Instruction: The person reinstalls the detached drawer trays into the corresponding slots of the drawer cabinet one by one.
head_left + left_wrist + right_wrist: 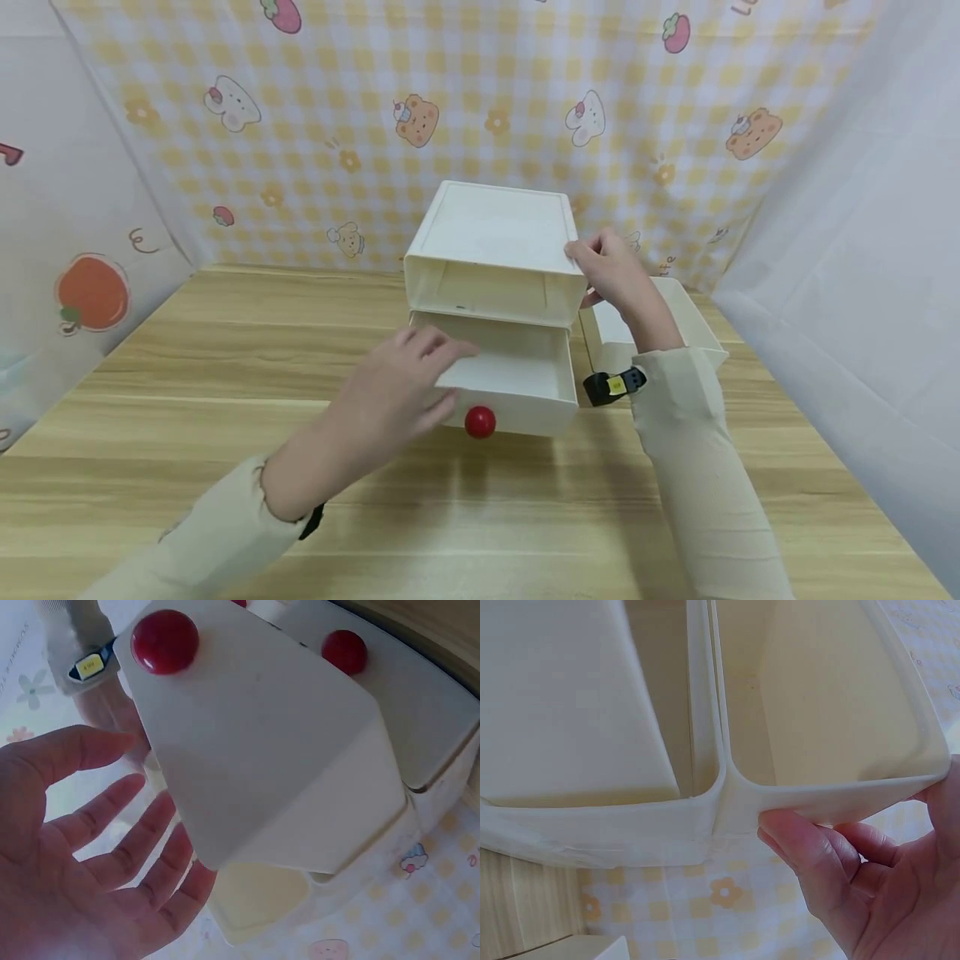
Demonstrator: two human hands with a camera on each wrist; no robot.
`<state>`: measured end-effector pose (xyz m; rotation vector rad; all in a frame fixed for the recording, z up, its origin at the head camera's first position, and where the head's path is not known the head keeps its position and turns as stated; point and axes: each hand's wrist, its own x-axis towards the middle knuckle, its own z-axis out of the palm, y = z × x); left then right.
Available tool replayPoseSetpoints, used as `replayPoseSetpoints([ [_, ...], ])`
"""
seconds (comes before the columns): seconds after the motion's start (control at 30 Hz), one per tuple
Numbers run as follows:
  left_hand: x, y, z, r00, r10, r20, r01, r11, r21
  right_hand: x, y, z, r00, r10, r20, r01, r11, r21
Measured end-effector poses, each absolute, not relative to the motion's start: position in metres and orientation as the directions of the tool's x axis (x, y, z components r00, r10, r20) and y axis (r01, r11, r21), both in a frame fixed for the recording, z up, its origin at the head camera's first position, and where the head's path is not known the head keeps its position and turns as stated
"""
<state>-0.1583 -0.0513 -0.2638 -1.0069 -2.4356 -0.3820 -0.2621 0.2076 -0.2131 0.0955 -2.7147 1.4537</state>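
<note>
A white drawer cabinet (495,225) stands on the wooden table, its top casing bare of any drawer. Below that casing, a white drawer (517,412) with a red knob (480,422) is pulled out and holds nothing. My left hand (382,392) hovers at the drawer's left front, fingers spread and loosely bent. In the left wrist view the palm faces the drawer front (262,742), and nothing is in the hand. My right hand (615,271) grips the casing's upper right edge; in the right wrist view fingers press the outer side wall (810,799).
Right of the cabinet, partly behind the right arm, a loose white drawer (693,321) lies on the table (225,400). The left wrist view shows a lower drawer front with another red knob (345,652). A yellow checked cloth (480,50) hangs behind.
</note>
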Motion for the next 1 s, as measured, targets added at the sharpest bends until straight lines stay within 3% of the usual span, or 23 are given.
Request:
replayPoseSetpoints([
  [0.1,-0.156,-0.045,-0.267,-0.566,0.619,0.544,0.741,0.672,0.006,-0.262,0.208,-0.214,-0.996,-0.028,0.082,-0.084,0.549,-0.831],
  [0.5,-0.155,-0.037,-0.276,-0.472,0.667,0.576,0.76,0.639,-0.117,-0.265,0.206,-0.215,-0.997,-0.01,0.079,-0.071,0.551,-0.832],
  [1.0,-0.156,-0.034,-0.279,-0.462,0.684,0.564,0.758,0.635,-0.148,-0.266,0.208,-0.215,-0.997,-0.012,0.079,-0.072,0.557,-0.828],
])
